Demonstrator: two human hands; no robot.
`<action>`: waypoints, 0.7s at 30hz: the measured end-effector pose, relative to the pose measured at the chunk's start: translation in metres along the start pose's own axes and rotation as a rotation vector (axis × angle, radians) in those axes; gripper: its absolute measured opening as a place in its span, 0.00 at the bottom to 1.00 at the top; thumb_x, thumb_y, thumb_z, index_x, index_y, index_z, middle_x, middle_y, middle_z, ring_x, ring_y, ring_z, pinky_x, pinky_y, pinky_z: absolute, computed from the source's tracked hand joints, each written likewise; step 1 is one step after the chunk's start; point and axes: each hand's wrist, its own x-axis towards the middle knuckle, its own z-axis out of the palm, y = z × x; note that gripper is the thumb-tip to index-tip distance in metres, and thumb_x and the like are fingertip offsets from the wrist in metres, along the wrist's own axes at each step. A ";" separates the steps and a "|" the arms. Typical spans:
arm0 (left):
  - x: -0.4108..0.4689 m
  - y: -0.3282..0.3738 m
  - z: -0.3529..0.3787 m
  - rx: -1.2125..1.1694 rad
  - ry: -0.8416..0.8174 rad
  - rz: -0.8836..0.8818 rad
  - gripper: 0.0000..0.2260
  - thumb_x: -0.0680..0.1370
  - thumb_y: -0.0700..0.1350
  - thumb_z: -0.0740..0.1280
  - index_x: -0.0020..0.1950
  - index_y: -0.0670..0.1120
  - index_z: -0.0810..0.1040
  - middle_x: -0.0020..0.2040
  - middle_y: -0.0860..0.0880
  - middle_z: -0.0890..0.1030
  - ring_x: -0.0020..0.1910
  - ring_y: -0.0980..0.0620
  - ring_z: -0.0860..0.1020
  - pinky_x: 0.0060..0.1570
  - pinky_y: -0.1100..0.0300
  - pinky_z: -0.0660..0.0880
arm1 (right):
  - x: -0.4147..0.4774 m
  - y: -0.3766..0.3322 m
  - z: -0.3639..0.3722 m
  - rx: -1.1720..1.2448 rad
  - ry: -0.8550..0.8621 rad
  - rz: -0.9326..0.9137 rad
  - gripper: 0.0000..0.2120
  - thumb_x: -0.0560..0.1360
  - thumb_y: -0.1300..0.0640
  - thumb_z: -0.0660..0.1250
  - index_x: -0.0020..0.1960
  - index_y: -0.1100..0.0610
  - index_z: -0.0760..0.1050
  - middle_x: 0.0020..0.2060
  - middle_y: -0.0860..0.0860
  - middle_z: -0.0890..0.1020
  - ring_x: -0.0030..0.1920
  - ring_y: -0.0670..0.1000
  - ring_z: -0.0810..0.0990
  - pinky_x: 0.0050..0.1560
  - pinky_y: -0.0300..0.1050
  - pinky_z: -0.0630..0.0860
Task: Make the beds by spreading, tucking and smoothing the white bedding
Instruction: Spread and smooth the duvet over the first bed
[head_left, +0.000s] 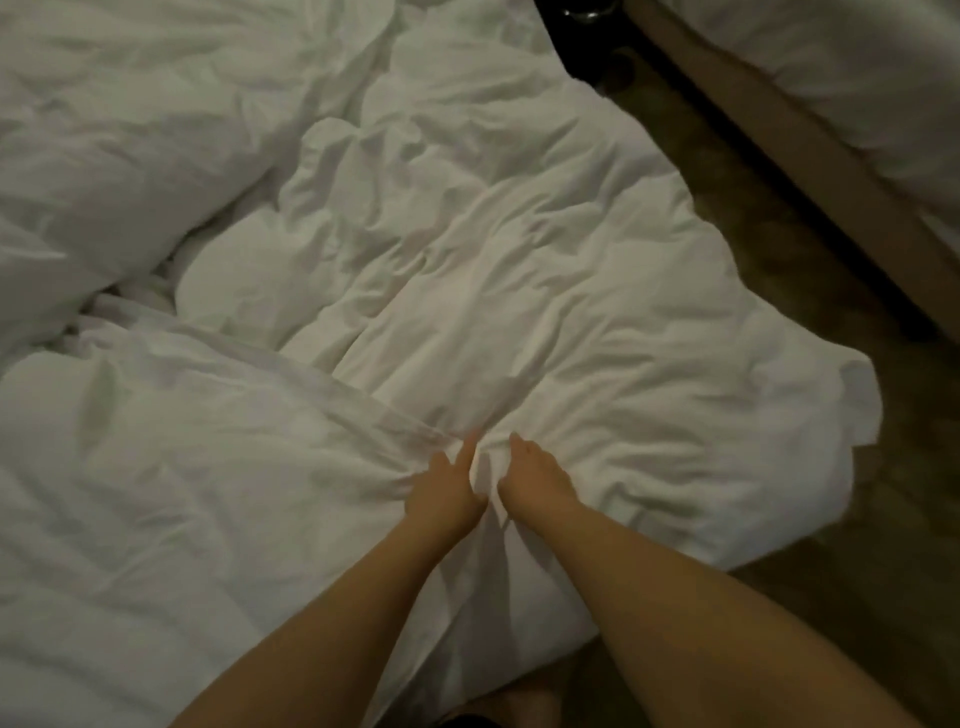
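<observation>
The white duvet (519, 291) lies crumpled across the bed (498, 644), and its right side spills past the bed's right edge toward the floor (779, 415). Your 2 hands sit close together near the bed's near edge. The left hand (447, 493) and the right hand (537, 480) each gather a bunch of the cloth, with creases fanning out from both. The blur makes it hard to be sure, but the fingers seem pinched into the fabric, not flat on it.

Expect this to handle as soft, puffy and light, with no stiffness. It will sag and drag instead of sliding as 1 sheet, and a middle hold only bunches it more. Better holds are probably the hem and corners at the right edge.

The strip of floor between this bed and the second bed (831, 78) is narrow, with that bed's brown frame (779, 130) alongside. Pillows (104, 182) crowd the far left corner.
</observation>
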 end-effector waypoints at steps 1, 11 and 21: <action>0.006 0.002 -0.002 0.018 -0.008 -0.007 0.31 0.78 0.58 0.58 0.76 0.62 0.44 0.70 0.41 0.64 0.65 0.41 0.70 0.62 0.46 0.70 | 0.006 0.002 0.003 0.031 -0.048 0.006 0.25 0.79 0.57 0.56 0.75 0.55 0.58 0.71 0.54 0.67 0.69 0.55 0.67 0.69 0.49 0.66; 0.008 0.101 -0.069 0.300 0.249 0.036 0.10 0.81 0.49 0.55 0.53 0.45 0.71 0.51 0.43 0.79 0.48 0.43 0.77 0.43 0.54 0.71 | -0.018 0.018 -0.111 0.107 0.131 -0.205 0.13 0.81 0.57 0.54 0.55 0.60 0.76 0.54 0.58 0.80 0.54 0.59 0.78 0.48 0.47 0.70; -0.014 0.381 -0.060 0.174 0.385 0.561 0.05 0.76 0.42 0.63 0.47 0.41 0.75 0.46 0.38 0.81 0.47 0.39 0.77 0.40 0.54 0.63 | -0.061 0.222 -0.297 0.284 0.531 -0.012 0.12 0.81 0.56 0.56 0.53 0.61 0.76 0.54 0.60 0.79 0.54 0.60 0.77 0.45 0.44 0.68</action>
